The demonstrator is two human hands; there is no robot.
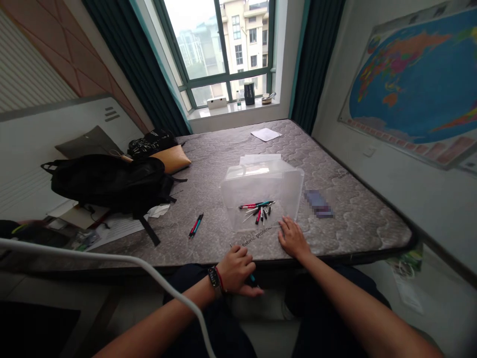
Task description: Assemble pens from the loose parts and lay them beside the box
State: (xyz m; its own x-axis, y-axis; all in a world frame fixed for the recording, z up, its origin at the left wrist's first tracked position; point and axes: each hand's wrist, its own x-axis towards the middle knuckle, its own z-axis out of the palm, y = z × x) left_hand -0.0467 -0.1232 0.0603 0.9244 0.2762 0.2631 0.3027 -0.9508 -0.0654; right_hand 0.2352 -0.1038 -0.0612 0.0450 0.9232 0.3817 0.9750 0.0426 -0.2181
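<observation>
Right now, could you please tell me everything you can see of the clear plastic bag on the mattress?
The clear plastic bag lies flat on the grey quilted mattress, near its front edge. It looks like thin, glossy, see-through film, with dark print along its near edge. Several pens, red, teal and dark, lie in a loose pile at its near end; whether inside or on top is unclear. The right hand rests on its near right corner. The left hand, gripping a teal pen, stays off it.

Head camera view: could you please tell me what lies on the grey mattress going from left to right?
Black fabric backpack → tan leather pouch → loose pair of red and teal pens → left hand at the near edge → clear plastic bag holding pens → right hand → blurred purple item.
</observation>
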